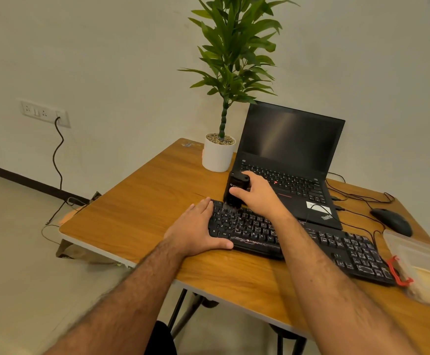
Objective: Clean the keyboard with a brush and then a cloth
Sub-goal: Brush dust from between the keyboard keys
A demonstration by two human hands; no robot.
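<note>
Head view: black keyboard (298,239) was laid across the wooden table (137,213), with its left end braced by the flat, straight-fingered left hand (196,226). A black brush (235,192) was gripped by the right hand (257,194), bristles down on the keyboard's top-left keys. Open laptop (290,160) was seen at 12 o'clock of the keyboard, potted plant (219,152) at 11, mouse (393,221) at 2, plastic box (423,262) at 3.

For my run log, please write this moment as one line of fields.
stage: brushing | right hand: grips brush, bristles on keyboard top-left keys | left hand: flat, steadies keyboard's left end | cloth: not identifiable
</note>
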